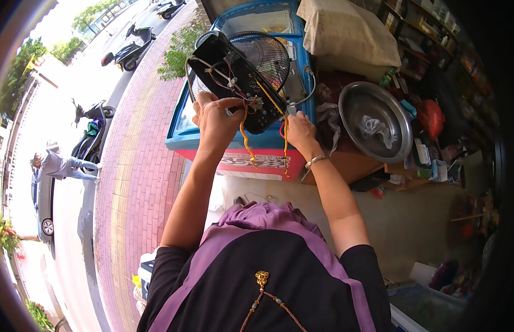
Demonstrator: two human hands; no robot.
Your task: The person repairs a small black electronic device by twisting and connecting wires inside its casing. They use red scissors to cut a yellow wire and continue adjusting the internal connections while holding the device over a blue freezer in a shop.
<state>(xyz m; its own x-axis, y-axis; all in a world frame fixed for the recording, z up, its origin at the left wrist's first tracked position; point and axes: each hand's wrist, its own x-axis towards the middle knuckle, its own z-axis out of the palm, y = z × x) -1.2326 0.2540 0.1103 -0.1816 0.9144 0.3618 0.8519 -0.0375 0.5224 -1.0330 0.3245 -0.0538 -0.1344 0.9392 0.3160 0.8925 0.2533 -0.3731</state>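
Note:
A black plastic fan housing [251, 97] lies tilted, open side up, on a blue-topped chest freezer [182, 124], with thin wires and small parts showing inside. My left hand [215, 119] is closed in a pinch on wires at the housing's near end. Close by the near right corner, my right hand [302, 133] is closed; a bit of red shows beside its fingers, but what it grips is mostly hidden. A knotted yellow cord [247, 141] hangs in two strands down the freezer's front. Behind the housing rests a round black wire fan grille [268, 55].
On a brown table at the right stands a wide metal basin [373, 122] with a clear plastic bag inside. A cloth-covered object [348, 36] is behind it. Cluttered shelves fill the far right. Left of the freezer runs a brick pavement [141, 144] with parked scooters beyond.

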